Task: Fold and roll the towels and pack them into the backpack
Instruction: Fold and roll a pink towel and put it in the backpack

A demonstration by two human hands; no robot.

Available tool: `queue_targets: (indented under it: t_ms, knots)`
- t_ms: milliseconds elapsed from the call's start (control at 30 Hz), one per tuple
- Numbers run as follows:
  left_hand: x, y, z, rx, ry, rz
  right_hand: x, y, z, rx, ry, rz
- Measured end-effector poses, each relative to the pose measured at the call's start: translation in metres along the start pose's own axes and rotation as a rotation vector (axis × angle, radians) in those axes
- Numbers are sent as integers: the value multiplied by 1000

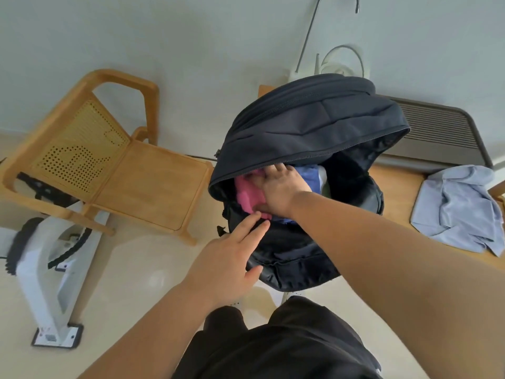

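we're in the packing step here: the dark backpack point(314, 119) stands on the near end of the bench point(401, 192), main compartment unzipped and its top flap arched over the mouth. the right hand point(278, 187) is down inside the opening, laid over a pink towel point(247, 192) at the left of the compartment, with a blue towel point(308, 173) tucked just beside it to the right. its fingertips run up under the flap and the thumb lies along the pink cloth's near edge, so i cannot tell whether it is clamped round the towel or just pressing it down. the left hand point(232, 258) is apart, fingers straight, tips resting on the near lip of the bag, seemingly holding the mouth wide. over on the right of the bench a pale blue towel point(459, 209) lies loose and rumpled, well apart from the bag, not yet folded or rolled. a wooden chair point(142, 181) stands off to the left. the next move, by my read, calls for seating the pink one snug and low, drawing the right hand out without dragging cloth along, then turning to that last towel: flatten, fold, roll tight, and leave room for it beside the two inside.
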State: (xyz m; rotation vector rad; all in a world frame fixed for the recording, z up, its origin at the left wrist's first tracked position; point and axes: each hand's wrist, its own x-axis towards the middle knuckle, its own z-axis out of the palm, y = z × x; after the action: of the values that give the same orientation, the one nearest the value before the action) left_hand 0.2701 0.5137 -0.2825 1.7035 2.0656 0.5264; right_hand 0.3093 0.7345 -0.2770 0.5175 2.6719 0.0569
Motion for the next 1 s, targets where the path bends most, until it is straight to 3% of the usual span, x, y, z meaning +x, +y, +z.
queue_targets:
  t_ms: [67, 133, 233, 433, 667, 800, 1000]
  knots:
    - [0, -3, 0, -1, 5, 6, -5, 4, 1, -132, 28, -161]
    - [0, -4, 1, -3, 1, 8, -8, 10, 6, -187, -65, -258]
    - [-1, -5, 1, -9, -13, 13, -3, 18, 17, -175, -235, -210]
    - [0, -3, 1, 2, -23, -11, 8, 13, 25, -135, -255, -199]
    - [25, 13, -9, 45, 127, -11, -32, 38, 20, 162, -129, -207]
    - [63, 46, -13, 8, 238, 58, -82, 73, 7, 425, 130, -82]
    - [132, 119, 10, -19, 168, 127, -169, 159, 32, 645, 433, 159]
